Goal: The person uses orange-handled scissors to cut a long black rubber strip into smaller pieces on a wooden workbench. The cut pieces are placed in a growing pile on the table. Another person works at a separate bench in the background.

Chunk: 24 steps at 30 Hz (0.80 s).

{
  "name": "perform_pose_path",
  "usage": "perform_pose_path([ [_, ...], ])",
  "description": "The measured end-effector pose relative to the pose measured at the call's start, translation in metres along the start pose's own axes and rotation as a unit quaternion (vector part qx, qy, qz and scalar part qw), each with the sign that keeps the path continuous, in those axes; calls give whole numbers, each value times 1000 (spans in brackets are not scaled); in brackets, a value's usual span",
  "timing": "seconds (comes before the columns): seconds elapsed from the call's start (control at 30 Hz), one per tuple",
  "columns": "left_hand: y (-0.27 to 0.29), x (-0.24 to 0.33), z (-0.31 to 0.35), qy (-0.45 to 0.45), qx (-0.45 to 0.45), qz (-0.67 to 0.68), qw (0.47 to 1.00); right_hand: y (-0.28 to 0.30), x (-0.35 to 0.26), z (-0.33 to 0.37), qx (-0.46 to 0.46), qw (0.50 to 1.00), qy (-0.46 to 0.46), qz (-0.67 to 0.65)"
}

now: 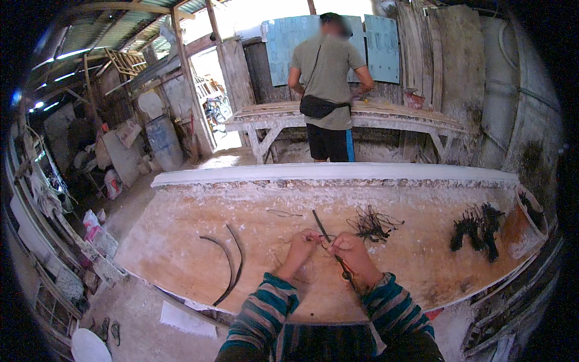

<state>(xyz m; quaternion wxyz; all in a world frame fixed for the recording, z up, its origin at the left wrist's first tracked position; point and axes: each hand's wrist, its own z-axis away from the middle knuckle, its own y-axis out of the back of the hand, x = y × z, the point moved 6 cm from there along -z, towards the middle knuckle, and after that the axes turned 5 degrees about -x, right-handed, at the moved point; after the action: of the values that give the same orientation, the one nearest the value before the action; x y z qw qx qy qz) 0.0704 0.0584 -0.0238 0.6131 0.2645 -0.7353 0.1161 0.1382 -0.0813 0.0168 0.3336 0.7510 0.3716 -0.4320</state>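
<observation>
In the middle of the table, my left hand (303,244) and my right hand (351,250) are close together, fingertips pinched. A thin dark cord seems to run between them, around a dark flexible strip (319,222). The strip's far end sticks out beyond my fingers; its near part runs under my right hand, where a dark object with a loop shows, too small to name. Just past my right hand is a tangle of thin dark cords (373,224). Two curved dark strips (240,256) lie left of my hands, and a loose thin cord (284,213) lies beyond them.
The wooden table (175,223) has a raised white ledge (338,173) along its far side. Dark bundles (477,230) lie at the right beside a tipped brown container (522,232). Beyond, a person (329,72) stands facing a long bench (398,114). A blue drum (163,143) stands back left.
</observation>
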Motion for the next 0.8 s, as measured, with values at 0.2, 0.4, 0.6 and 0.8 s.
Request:
perform_pose_path([
  [0.2, -38, 2, 13, -16, -154, 145, 977, 44, 32, -2, 184, 973, -28, 137],
  [0.4, -79, 40, 40, 11, -276, 53, 960, 70, 19, 0, 278, 914, 81, 285],
  [0.6, -81, 32, 38, 27, -291, 99, 951, 72, 60, -9, 234, 964, -17, 127],
  [0.8, -71, 29, 32, 30, -218, 106, 970, 67, 42, -7, 241, 933, 42, 263],
])
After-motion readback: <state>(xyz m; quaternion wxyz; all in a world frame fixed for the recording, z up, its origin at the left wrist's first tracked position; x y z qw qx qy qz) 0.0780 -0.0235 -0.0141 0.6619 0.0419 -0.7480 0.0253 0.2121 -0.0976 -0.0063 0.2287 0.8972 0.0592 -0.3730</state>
